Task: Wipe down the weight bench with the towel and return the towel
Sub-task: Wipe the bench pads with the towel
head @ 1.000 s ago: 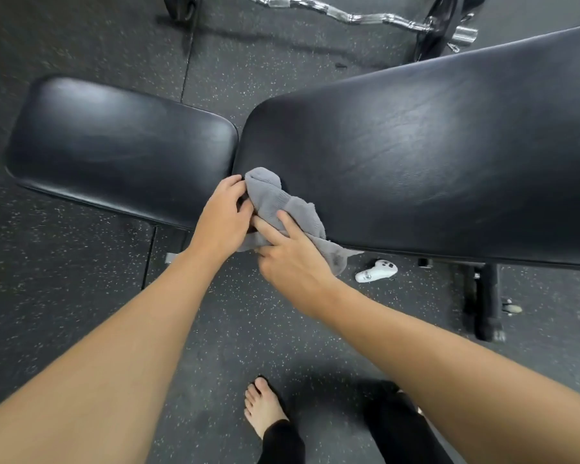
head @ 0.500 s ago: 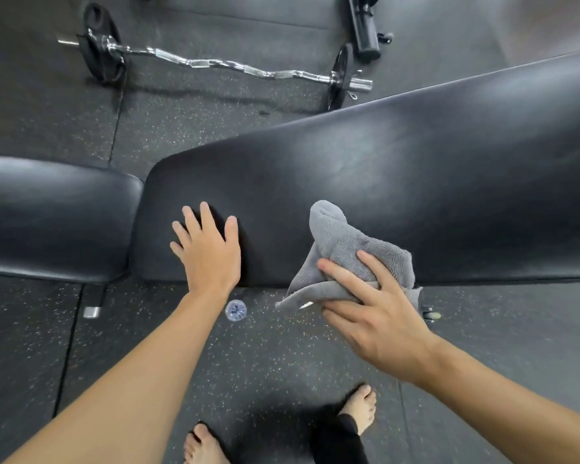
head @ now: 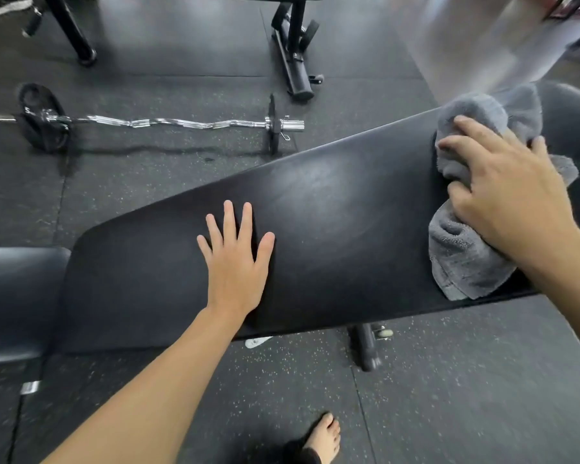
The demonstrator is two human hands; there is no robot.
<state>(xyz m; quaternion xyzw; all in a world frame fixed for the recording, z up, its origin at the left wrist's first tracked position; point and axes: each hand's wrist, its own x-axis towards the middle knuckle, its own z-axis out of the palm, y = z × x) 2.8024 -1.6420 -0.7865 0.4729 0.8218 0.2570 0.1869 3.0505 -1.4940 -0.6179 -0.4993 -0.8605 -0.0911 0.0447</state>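
Head view: my right hand (head: 506, 192) presses the towel (head: 462, 259) flat against the far end of the pad (head: 332, 209), fingers (head: 462, 142) spread and grasping the bunched grey cloth. The towel lies across the pad's width, one fold hanging at the near edge. My left hand (head: 238, 262) lies palm-down on the middle of the surface, fingers released and splayed, holding nothing, bracing me. The seat (head: 17, 296) sits to the left, just beside the pad with a narrow gap between them.

Risks from here, as I judge it: the towel's loose lower fold could slip off the near edge if I ease my pressure, and drop to the floor (head: 449, 396). My bare foot (head: 325, 433) stands near the bench leg (head: 365, 346), so a careless step sideways could stub it. The curl bar (head: 168, 122) lies on the floor beyond the bench, well apart, a trip hazard only if I walk round. I'd guess the seat gets missed if I stop here.

Containers: none in view, nothing held in anything. Where the towel goes back I cannot tell.
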